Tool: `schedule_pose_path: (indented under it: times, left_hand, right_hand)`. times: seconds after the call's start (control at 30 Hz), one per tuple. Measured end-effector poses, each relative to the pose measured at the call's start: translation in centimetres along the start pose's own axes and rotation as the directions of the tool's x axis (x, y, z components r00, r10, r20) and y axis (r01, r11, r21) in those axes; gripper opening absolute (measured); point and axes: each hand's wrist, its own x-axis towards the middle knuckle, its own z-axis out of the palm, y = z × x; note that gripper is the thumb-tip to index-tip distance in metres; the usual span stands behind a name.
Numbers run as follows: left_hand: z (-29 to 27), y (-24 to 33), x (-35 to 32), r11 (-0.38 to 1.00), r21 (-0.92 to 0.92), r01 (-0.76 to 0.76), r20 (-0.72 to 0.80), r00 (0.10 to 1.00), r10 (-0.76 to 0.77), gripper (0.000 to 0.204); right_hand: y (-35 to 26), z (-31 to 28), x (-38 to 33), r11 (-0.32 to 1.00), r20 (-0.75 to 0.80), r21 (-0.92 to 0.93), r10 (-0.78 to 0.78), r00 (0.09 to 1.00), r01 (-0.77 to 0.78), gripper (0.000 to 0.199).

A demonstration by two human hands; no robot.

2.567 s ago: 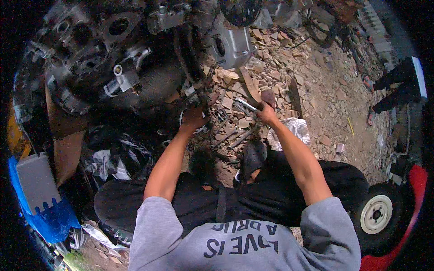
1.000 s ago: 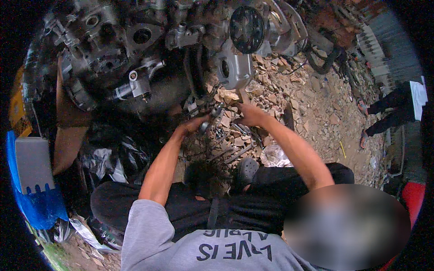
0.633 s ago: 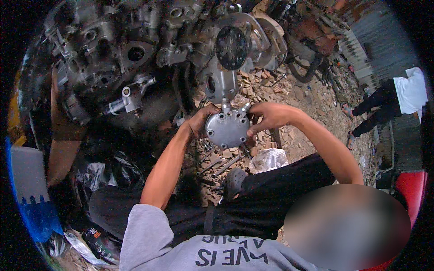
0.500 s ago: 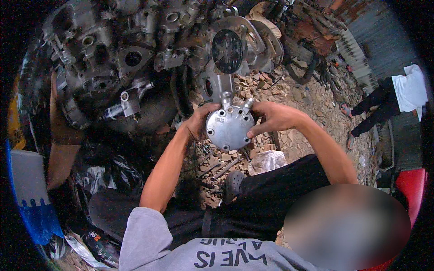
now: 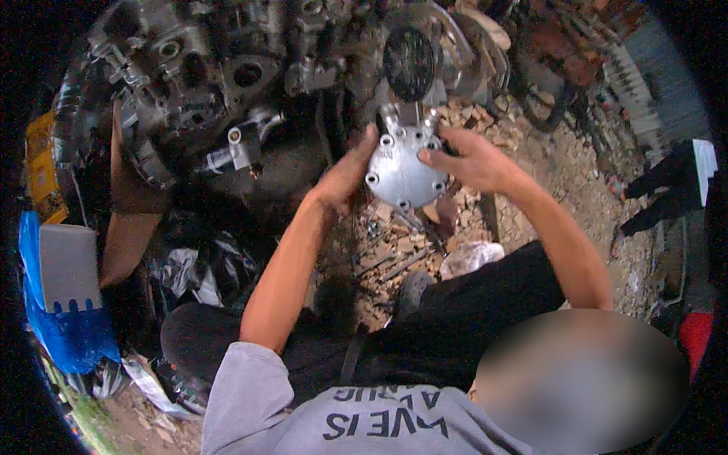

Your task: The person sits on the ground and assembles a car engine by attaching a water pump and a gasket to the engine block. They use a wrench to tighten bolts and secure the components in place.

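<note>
A round silver metal cover is held up between my two hands. Bolt holes ring its rim, and two short pipe stubs stick out at its far edge. Along the cover's left side rests my left hand, its fingers mostly hidden behind the edge. My right hand grips the upper right side, thumb pressed on the face near a bolt hole. Just beyond the stubs stands a greasy metal assembly with a dark round disc on it.
A large greasy engine block fills the far left, with a silver fitting on it. Broken rubble covers the ground, with a crumpled white sheet. Blue plastic lies at left. Another person's legs show at right.
The cover has moved farther away, toward the disc assembly. My right thumb has shifted from the cover's lower right edge to its upper right face. The whole view has shifted too.
</note>
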Motion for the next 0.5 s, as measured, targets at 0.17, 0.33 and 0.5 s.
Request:
schedule_pose_path:
  times: [0.17,0.33,0.5]
  left_hand:
    - [-3.5,-2.7,1.4,0.956,0.196,-0.217,-0.151,0.957,0.248,0.064]
    - [-3.8,-2.0,0.1,0.957,0.226,-0.180,-0.183,0.957,0.224,0.057]
    - [-7.2,-1.6,-0.2,0.997,-0.067,-0.024,-0.120,0.993,0.016,0.052]
  right_hand:
    - [0.2,2.0,2.9,0.999,0.080,-0.003,0.039,0.996,-0.038,0.064]
    - [2.0,3.2,6.0,0.995,0.234,0.021,0.094,0.968,-0.102,0.084]
    - [2.9,4.1,8.5,0.993,0.343,0.098,0.028,0.939,-0.065,0.087]
